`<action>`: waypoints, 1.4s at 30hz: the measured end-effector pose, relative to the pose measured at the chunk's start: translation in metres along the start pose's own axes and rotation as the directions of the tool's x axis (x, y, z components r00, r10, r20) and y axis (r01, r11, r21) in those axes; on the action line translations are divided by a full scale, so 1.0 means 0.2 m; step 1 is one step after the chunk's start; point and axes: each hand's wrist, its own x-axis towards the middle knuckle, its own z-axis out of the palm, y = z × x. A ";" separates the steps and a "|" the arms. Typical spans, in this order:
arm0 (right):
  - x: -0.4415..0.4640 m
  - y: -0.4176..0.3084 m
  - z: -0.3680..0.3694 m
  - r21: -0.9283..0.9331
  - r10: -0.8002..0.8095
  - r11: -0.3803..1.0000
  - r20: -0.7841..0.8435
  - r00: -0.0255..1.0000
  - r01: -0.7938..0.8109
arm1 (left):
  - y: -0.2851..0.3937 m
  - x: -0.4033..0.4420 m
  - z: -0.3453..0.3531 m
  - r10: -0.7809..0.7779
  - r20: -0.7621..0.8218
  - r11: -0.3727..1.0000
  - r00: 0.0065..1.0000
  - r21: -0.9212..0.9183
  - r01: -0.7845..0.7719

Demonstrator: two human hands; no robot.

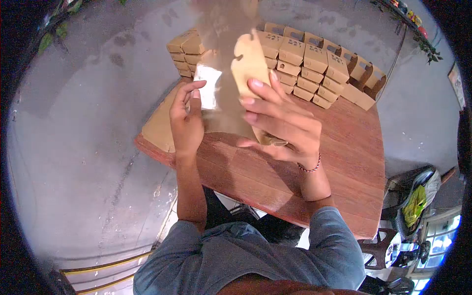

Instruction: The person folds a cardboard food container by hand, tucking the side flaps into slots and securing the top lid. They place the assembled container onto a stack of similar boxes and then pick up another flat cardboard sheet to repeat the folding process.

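Evidently a cardboard blank [250,64], partly blurred, was held up above the wooden table [354,157], between both hands. Right hand [290,120] was clamped on it, fingers spread across the tan face, thumb lower down. Left hand [188,115] was at the other side, fingertips bent beside a bright white patch [208,87]; could not tell whether they gripped. Beyond stood stacked boxes [314,58]; a flat brown sheet [160,128] lay at the table's left edge.
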 end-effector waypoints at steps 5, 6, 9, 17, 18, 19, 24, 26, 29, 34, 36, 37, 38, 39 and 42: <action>0.01 -0.02 -0.01 0.039 -0.034 0.999 -0.016 0.999 0.035 | 0.01 -0.01 0.06 -0.015 0.047 1.000 0.999 -0.012 0.015; 0.00 -0.02 -0.01 0.035 -0.022 0.999 -0.022 1.000 0.023 | 0.01 -0.01 0.07 0.021 0.067 1.000 0.998 0.018 -0.022; -0.01 0.00 -0.03 -0.019 0.022 1.000 -0.012 1.000 -0.022 | -0.05 -0.02 0.15 0.089 0.000 0.969 0.996 0.233 -0.087; -0.01 0.00 -0.02 -0.267 0.049 0.964 0.173 0.984 -0.002 | -0.11 -0.11 0.13 -0.223 0.499 0.886 0.837 -0.254 0.387; -0.02 -0.01 -0.03 -0.268 0.047 0.963 0.179 0.983 0.003 | -0.11 -0.10 0.14 -0.220 0.497 0.885 0.839 -0.261 0.386; -0.02 -0.01 -0.03 -0.340 0.043 0.940 0.168 0.985 0.017 | -0.10 -0.09 0.15 -0.250 0.419 0.923 0.873 -0.168 0.345; 0.00 -0.01 -0.07 -0.471 -0.041 0.875 0.160 0.986 0.112 | -0.04 -0.03 0.15 -0.279 0.390 0.958 0.878 0.055 0.280; 0.01 -0.01 -0.08 -0.433 -0.081 0.886 0.213 0.974 0.168 | -0.04 -0.02 0.19 -0.406 0.420 0.898 0.812 0.019 0.439; 0.01 -0.02 -0.07 -0.476 -0.026 0.873 0.171 0.985 0.106 | 0.15 0.06 0.20 -0.259 0.629 0.765 0.733 -0.329 0.553; 0.00 0.07 -0.13 -0.390 0.046 0.920 0.006 0.999 -0.040 | 0.33 0.12 0.29 0.001 0.484 0.800 0.875 -0.525 0.289; 0.00 0.09 -0.13 -0.361 0.057 0.930 -0.020 0.998 -0.061 | 0.34 0.14 0.29 0.142 0.455 0.819 0.879 -0.553 0.154; 0.00 0.09 -0.12 -0.319 0.074 0.944 -0.041 0.996 -0.084 | 0.34 0.14 0.30 0.150 0.460 0.817 0.875 -0.557 0.153; 0.00 0.11 -0.13 -0.327 0.073 0.941 -0.043 0.996 -0.084 | 0.34 0.14 0.31 0.153 0.427 0.845 0.891 -0.524 0.105; -0.01 0.14 -0.13 -0.286 0.047 0.956 -0.048 0.998 -0.059 | 0.34 0.15 0.32 0.157 0.392 0.871 0.907 -0.488 0.060; -0.01 0.16 -0.16 -0.228 0.061 0.972 -0.001 0.998 -0.060 | 0.29 0.15 0.37 0.203 0.307 0.834 0.930 -0.552 0.000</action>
